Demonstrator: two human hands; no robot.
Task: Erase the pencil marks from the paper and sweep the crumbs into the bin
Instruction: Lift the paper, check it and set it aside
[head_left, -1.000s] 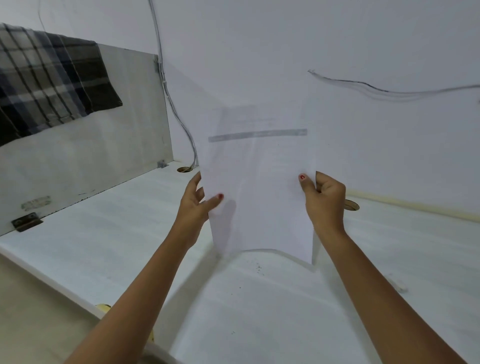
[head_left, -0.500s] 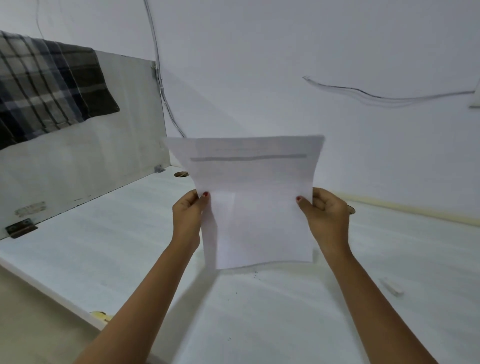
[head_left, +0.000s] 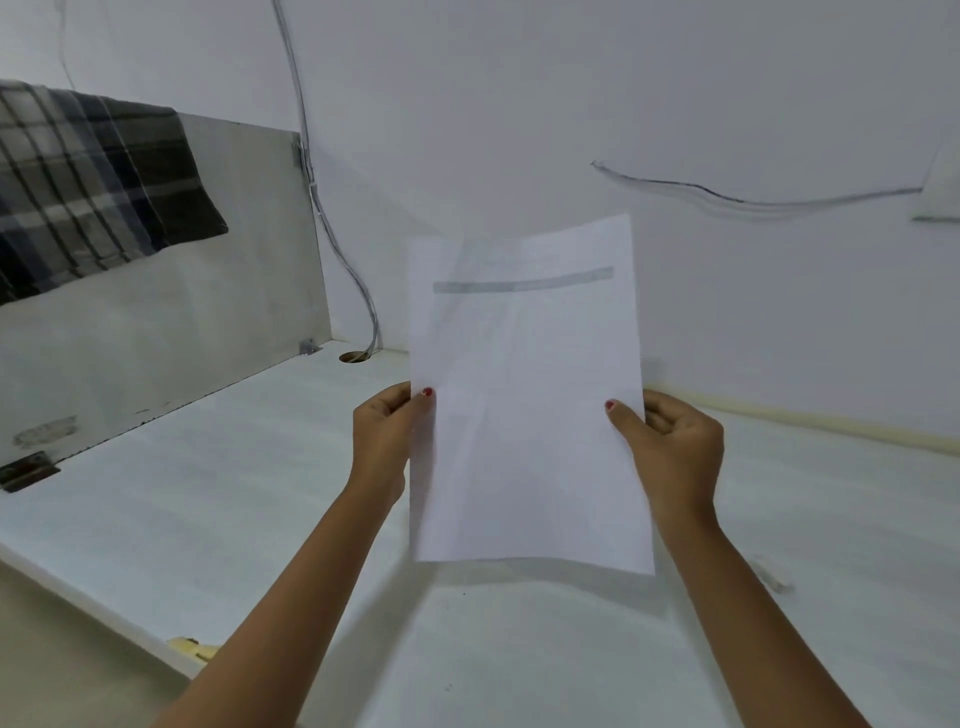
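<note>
Head view: you hold the paper (head_left: 524, 415) upright in front of you with 2 hands, 1 on each side edge about halfway up. Your left hand (head_left: 382, 441) pinches the left edge, thumb on the near face and fingers curled behind. Your right hand (head_left: 670, 447) pinches the right edge the same way.

Half a second ago the sheet was bowed, its top flaring wide between your hands. Now it hangs nearly flat and tall, and the top edge tilts up slightly to the right. A grey bar (head_left: 522, 280) shows near the top of the sheet, as it did before. The rest of the face looks faint and too pale to read.

The lower edge hangs above the desk (head_left: 208, 493), with a shadow lying under it. A few dark specks (head_left: 464, 594) lie on the desk just below that edge. A small white block (head_left: 771, 571) lies on the desk to the right of your right forearm.

A plaid cloth (head_left: 93, 187) drapes over the side panel at the left.
</note>
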